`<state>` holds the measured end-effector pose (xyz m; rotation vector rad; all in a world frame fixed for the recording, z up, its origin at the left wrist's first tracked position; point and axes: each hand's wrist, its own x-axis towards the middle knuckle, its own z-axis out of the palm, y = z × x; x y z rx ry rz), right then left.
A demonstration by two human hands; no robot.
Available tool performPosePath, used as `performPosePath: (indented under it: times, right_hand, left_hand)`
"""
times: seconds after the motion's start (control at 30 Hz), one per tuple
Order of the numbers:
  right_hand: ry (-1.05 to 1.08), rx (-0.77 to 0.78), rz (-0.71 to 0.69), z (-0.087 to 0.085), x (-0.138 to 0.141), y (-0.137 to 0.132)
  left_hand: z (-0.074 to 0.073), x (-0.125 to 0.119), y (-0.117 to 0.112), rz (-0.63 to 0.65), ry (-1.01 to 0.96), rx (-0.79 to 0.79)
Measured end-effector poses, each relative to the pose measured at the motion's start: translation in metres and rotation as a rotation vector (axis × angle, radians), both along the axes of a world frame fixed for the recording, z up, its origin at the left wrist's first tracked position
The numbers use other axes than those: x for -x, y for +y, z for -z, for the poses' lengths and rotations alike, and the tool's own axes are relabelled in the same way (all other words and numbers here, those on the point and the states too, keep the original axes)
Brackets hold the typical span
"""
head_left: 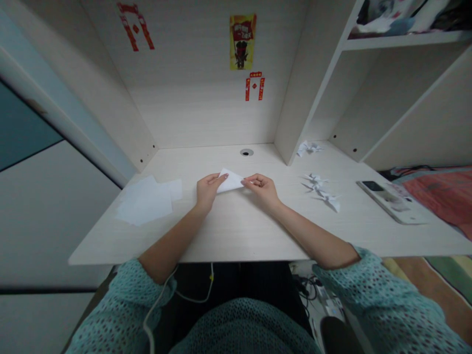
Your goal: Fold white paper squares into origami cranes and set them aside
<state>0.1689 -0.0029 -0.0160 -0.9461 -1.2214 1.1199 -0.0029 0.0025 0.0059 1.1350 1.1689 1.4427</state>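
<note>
Two corners of a folded white paper triangle (230, 181) are pinched between the fingertips of the left hand (208, 191) and the right hand (261, 189), steadying it over the desk (236, 241); paper cranes (320, 189) are set aside to its right.

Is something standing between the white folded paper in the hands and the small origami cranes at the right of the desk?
Only the person's right hand is there: it grips the folded white paper at that side, with the left hand on the other. No other object shows between the paper and the origami cranes.
</note>
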Motion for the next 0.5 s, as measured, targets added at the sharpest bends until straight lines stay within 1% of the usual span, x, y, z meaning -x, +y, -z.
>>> performPosePath:
  times: [0.1, 0.2, 0.3, 0.4, 0.5]
  right_hand:
    - [-0.007, -0.055, -0.024, -0.0009, 0.0002, -0.0016]
    - [-0.076, -0.164, -0.056, -0.001, 0.002, -0.0037]
    - [-0.178, -0.254, -0.009, 0.001, 0.0046, -0.0051]
    - [-0.245, -0.276, 0.043, 0.0037, 0.0063, -0.0052]
    - [-0.248, -0.274, 0.05, 0.005, 0.0065, -0.0047]
  left_hand:
    - [0.0014, -0.0011, -0.0004, 0.009, 0.006, -0.019]
    - [0.0039, -0.003, -0.0018, 0.056, 0.016, -0.025]
    - [0.0056, -0.0049, -0.0034, 0.11, 0.04, -0.011]
    - [0.0056, -0.0063, -0.0046, 0.128, 0.055, 0.007]
    - [0.0051, -0.007, -0.0049, 0.134, 0.046, 0.014]
